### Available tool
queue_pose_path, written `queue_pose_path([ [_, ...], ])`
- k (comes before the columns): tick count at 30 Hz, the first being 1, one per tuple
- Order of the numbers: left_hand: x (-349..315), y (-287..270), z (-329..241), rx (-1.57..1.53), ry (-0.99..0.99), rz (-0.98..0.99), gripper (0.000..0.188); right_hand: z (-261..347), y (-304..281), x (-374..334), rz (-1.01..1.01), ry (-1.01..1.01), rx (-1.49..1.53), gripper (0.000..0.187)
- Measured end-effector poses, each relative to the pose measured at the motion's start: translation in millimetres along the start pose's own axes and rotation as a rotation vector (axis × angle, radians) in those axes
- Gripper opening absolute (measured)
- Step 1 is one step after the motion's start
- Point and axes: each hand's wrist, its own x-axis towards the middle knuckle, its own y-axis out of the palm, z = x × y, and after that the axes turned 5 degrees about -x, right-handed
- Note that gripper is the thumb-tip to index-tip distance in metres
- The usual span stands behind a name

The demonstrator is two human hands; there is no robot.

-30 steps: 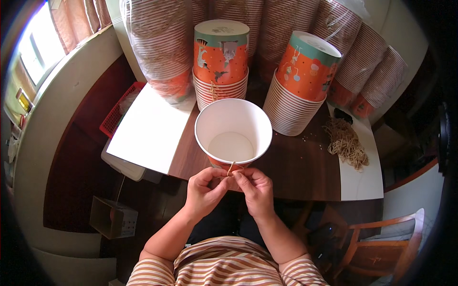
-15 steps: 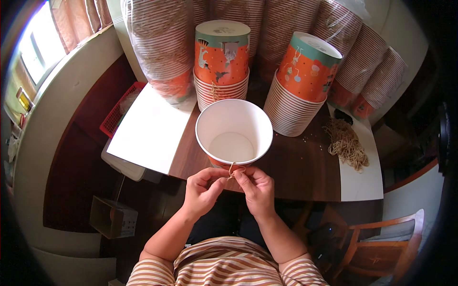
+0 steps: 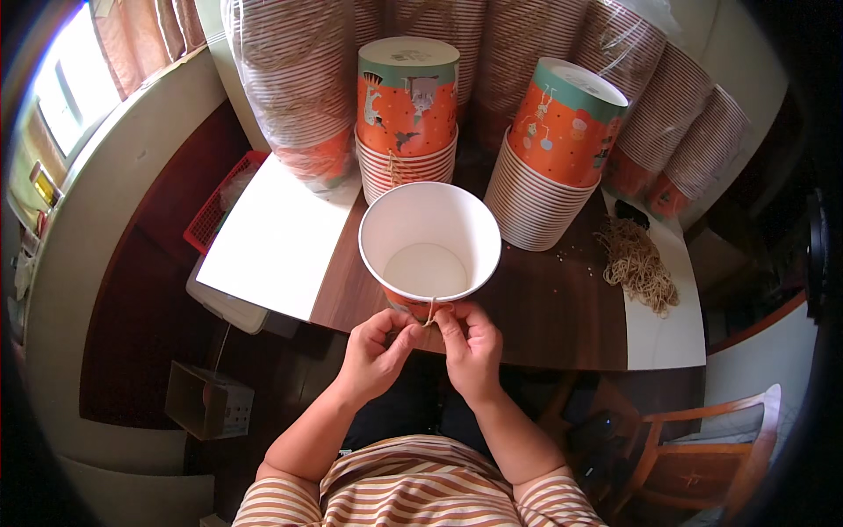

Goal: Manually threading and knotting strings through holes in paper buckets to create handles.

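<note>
**At a dark brown wood-grain counter [image 3: 562, 321], close work with thin tan twine [image 3: 431, 311]**

Near the front edge of the counter, a person's bare left hand [image 3: 373, 351] and bare right hand [image 3: 474, 351] meet at a round, white-lined paper bucket with an orange printed outside [image 3: 430, 220]. The bucket stands upright, its mouth open, and the twine shows at its near side, just below the rim. The left grip is all but closed, thumb and forefinger appearing to pinch one part of the twine; the right grip, also nearly closed, pinches the small loop beside it. Fingers hide whether a knot has formed.

The step in hand looks to be tying the twine at the bucket's wall. The next move seems to call for drawing the strands snug, gently enough to leave the bucket where it stands.

Beyond it rise a left stack of nested orange-and-green paper buckets [image 3: 408, 110] and a matching right stack [image 3: 566, 132], each capped by an upturned one. At right lies a loose tan heap of string [image 3: 639, 268].
</note>
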Motion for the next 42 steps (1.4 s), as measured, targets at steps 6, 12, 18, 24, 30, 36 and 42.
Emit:
queue_pose_path([
  [6, -2.8, 1.1, 6.5, -0.043, -0.045, 0.021, 0.010, -0.9, 8.3, 0.0, -0.132, -0.229, -0.264, 0.010],
  [12, -10.8, 0.7, 5.1, -0.254, -0.222, -0.029, 0.018, -12.7, 4.5, -0.1, -0.028, 0.017, 0.030, 0.013],
  [18, -24.2, -3.1, 26.8, -0.270, -0.252, -0.059, 0.018, -14.9, -5.6, -13.1, 0.154, 0.212, 0.207, 0.016],
  [24, -28.1, -0.7, 29.3, -0.289, -0.205, -0.073, 0.015, -5.4, 3.7, -14.1, 0.244, 0.063, 0.263, 0.009],
  [30, -34.7, 2.7, 29.6, -0.163, -0.169, -0.074, 0.014, -8.7, 8.0, -17.5, 0.204, 0.200, 0.350, 0.009],
  [36, -45.2, 8.6, 35.6, -0.117, -0.144, -0.056, 0.013, 5.0, 13.8, -7.3, 0.046, 0.327, 0.473, 0.012],
  [42, -54.4, 8.4, 34.5, -0.060, -0.183, -0.031, 0.012, 16.2, 17.2, 3.6, 0.035, 0.310, 0.385, 0.015],
])
